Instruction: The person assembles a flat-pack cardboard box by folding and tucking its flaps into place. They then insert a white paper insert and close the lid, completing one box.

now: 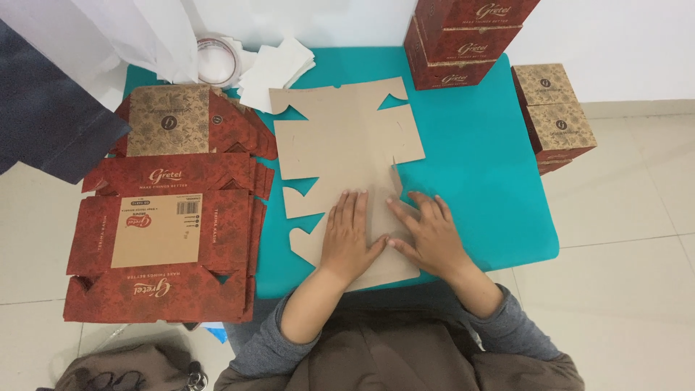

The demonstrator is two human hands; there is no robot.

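A flat, unfolded cardboard box blank (340,145) lies plain brown side up on the teal table (478,166). My left hand (349,235) presses flat on its near part, fingers spread. My right hand (428,233) lies flat beside it on the blank's near right edge, thumbs almost touching. Neither hand grips anything.
A stack of flat red patterned box blanks (170,239) overhangs the table's left side. Folded red boxes (463,40) stand at the far edge, and two more boxes (554,116) sit on the floor at the right. A tape roll (217,61) and white papers (279,69) lie at the back left.
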